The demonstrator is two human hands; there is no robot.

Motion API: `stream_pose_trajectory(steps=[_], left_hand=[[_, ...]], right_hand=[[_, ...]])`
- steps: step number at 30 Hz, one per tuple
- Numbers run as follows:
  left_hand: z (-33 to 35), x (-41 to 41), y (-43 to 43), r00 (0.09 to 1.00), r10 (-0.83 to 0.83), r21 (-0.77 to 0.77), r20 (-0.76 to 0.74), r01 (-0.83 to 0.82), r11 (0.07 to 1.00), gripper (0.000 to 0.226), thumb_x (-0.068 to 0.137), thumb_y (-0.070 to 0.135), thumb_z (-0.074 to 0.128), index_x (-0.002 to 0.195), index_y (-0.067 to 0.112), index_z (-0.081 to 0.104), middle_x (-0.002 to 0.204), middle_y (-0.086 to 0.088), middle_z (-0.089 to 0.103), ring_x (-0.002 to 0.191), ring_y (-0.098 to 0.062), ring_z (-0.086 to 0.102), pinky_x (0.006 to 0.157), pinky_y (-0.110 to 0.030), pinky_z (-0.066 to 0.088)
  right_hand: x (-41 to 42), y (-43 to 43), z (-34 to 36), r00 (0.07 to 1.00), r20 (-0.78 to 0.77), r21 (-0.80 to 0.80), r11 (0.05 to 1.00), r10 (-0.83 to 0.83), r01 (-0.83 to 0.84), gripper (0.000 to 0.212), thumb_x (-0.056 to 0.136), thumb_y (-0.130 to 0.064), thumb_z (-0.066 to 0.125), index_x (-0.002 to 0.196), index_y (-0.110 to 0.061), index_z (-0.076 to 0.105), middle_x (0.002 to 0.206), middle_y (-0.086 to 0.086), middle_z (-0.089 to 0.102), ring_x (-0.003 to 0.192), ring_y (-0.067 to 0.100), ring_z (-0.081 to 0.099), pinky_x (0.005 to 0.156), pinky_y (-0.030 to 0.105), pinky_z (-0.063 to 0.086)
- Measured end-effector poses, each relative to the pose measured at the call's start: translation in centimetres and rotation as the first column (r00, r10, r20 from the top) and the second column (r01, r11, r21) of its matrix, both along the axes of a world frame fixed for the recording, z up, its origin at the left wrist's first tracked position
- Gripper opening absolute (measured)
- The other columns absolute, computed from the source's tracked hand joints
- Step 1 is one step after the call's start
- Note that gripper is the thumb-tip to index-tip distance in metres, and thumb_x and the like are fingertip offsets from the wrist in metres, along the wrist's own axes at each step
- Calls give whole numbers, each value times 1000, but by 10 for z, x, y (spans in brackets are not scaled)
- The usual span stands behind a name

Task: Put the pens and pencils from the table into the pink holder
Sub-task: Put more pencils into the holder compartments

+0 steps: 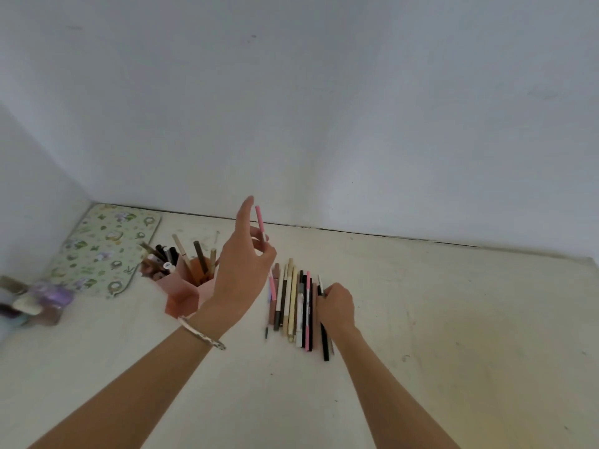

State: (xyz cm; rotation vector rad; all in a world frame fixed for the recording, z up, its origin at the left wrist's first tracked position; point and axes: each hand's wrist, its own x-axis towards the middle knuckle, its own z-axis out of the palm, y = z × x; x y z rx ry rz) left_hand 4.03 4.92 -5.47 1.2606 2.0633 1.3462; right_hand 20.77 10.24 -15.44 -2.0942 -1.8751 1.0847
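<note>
Pens and pencils [293, 299] lie side by side in a tight row on the pale tabletop [453, 319], their ends pointing toward the wall [324, 92]; the pink holder [181, 293] stands to the left of the row, near it but apart, with more of them leaning in its compartments. The left hand [241, 273] is raised above the tabletop between the holder and the row; its grip is clamped on 1 pink pen [261, 222], pinched near the lower end between thumb and fingertips; the pen stands almost upright, tilted slightly to the left; 1 finger points straight up beside it; a silver bracelet [201, 333] sits on that wrist. The right hand [335, 306] rests at the right edge of the row; its grip is closed round 1 black pen [325, 345], whose ends show above and below the hand. A floral mat [103, 247] lies in the far left corner behind the holder; blurred purple and beige things [48, 299] sit at the left edge, too smeared to identify.
</note>
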Motion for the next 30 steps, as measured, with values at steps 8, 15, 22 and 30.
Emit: stream_pose_trajectory(steps=[8,15,22,30], left_hand=[[39,-71,-25,975,220,264,-26,-205,942,66,86,6,65,141,31,36,91,7,63,79,1,66,59,-9,52],[13,-96,-51,937,241,150,-251,-208,966,51,89,7,62,128,32,41,96,7,59,76,-4,65,66,-20,56],[-18,-104,-67,685,184,12,-705,-248,969,20,87,19,64,104,10,72,119,-11,64,123,-31,52,104,-45,38],[24,-103,-82,762,343,288,-549,-213,934,33,77,-1,50,105,5,67,105,-7,66,107,-27,56,96,-36,38]], right_hand=[[-7,22,67,826,-554,226,937,-103,268,60,98,-7,53,150,-22,29,92,0,60,74,17,66,67,24,53],[-65,-4,122,570,-817,338,877,92,343,44,93,-10,60,124,-36,44,85,-7,70,79,15,73,71,21,56],[-114,-50,100,696,-657,554,811,288,188,44,93,-26,62,119,-54,39,97,-14,70,96,3,64,84,13,45],[-151,-60,53,807,-10,886,379,590,-266,25,85,-13,73,109,-13,69,107,1,70,102,16,51,86,34,45]])
